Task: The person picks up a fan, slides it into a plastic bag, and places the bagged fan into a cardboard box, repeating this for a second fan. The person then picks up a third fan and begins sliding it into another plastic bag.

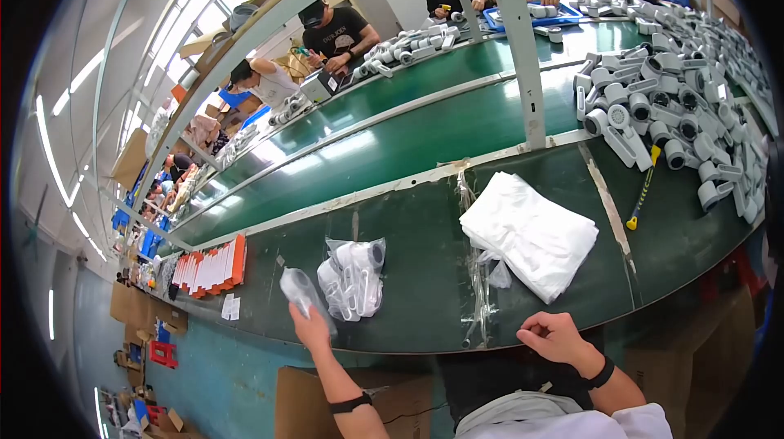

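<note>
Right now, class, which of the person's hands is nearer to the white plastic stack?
Right. The right hand is just short of the white plastic stack's near edge, not touching it; the left hand is well to its left, holding a bagged part.

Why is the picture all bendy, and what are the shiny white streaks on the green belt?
In the head view, the wide lens curves the workbench edge and leaves black corners; in that head view, the streaks on the green belt are glare, probably from bright lights; also in the head view, the clear bag in the left hand looks a bit blurry.
</note>
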